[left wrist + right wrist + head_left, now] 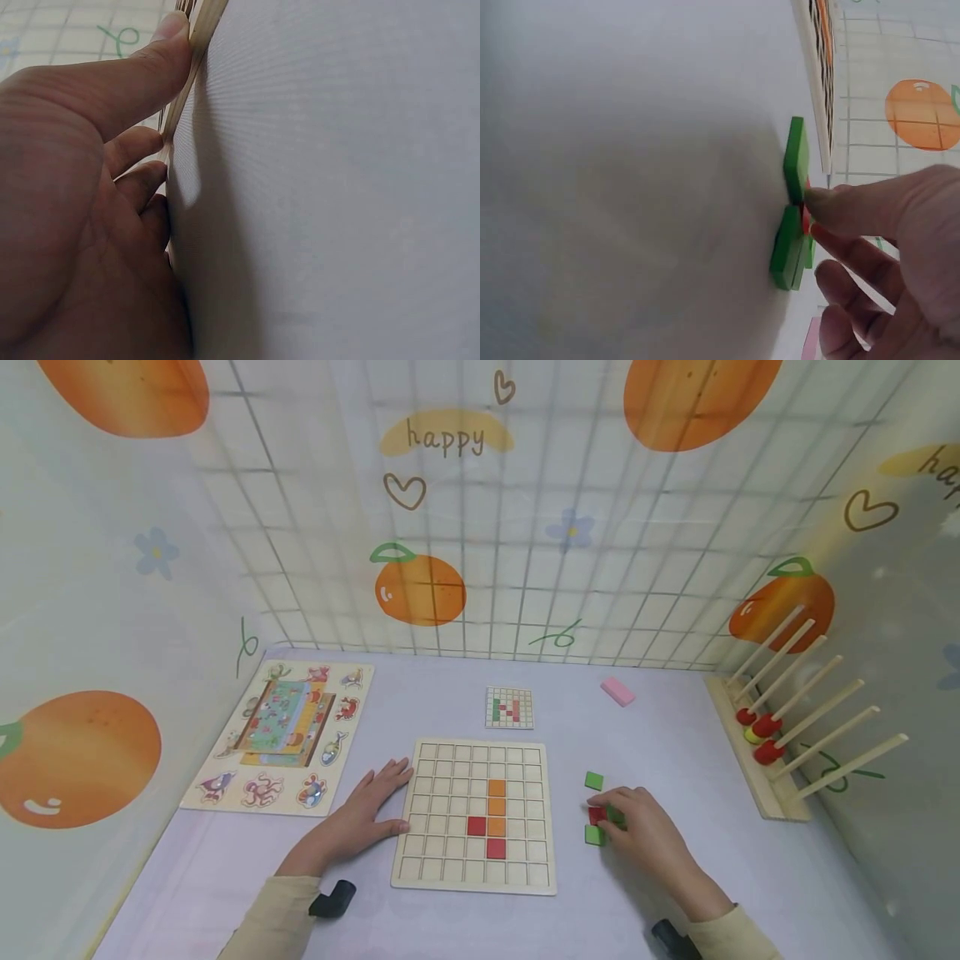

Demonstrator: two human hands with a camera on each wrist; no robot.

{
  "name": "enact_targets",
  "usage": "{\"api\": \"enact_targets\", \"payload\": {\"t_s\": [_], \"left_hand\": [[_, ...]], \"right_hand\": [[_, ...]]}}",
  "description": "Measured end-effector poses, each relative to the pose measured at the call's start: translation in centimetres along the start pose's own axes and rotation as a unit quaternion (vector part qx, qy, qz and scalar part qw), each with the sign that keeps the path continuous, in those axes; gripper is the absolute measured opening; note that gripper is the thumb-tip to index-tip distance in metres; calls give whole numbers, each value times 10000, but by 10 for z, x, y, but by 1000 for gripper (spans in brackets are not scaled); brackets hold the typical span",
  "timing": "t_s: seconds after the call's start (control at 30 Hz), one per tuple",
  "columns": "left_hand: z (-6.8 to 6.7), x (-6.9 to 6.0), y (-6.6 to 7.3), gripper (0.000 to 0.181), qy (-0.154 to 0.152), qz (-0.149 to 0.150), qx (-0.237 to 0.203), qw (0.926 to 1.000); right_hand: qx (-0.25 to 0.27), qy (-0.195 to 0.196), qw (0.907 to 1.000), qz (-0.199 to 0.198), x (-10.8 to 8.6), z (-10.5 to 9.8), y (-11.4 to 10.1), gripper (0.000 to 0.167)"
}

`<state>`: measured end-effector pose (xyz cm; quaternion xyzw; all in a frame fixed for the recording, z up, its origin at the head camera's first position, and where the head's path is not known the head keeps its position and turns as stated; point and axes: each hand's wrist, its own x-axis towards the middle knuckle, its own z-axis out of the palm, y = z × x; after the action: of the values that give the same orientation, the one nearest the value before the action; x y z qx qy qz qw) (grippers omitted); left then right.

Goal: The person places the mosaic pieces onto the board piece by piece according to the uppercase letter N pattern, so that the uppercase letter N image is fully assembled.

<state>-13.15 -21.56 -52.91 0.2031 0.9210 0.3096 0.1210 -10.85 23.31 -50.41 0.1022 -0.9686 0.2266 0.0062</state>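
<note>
A wooden grid board (442, 777) lies in the middle of the table. Three orange tiles (497, 807) in a column and two red tiles (476, 826) sit in its cells. Along the board's left edge rests my left hand (367, 810), fingers and thumb extended; the left wrist view shows the thumb (146, 82) touching the rim. To the right of the board, my right hand (648, 831) pinches a loose red tile (596, 816) between thumb and index finger. Green tiles (594, 780) lie around it, one partly under the fingers; the right wrist view shows a green tile (796, 157) beside the thumb.
Behind the board is a small pattern card (510, 707), with a pink block (617, 691) to its right. A sea-animal puzzle board (285, 802) lies at left. At right stands a wooden peg rack (750, 760) with several beads. Printed curtains enclose the table.
</note>
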Motion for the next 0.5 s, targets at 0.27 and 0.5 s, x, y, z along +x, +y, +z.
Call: {"api": "enact_targets", "payload": {"t_s": [0.27, 0.5], "left_hand": [[0, -1, 0, 87, -17, -43, -70, 10000], [-1, -1, 1, 87, -39, -42, -83, 9999]], "right_hand": [[-50, 45, 9999, -138, 3, 2, 1, 33], [39, 170, 9996, -241, 8, 5, 3, 32]]}}
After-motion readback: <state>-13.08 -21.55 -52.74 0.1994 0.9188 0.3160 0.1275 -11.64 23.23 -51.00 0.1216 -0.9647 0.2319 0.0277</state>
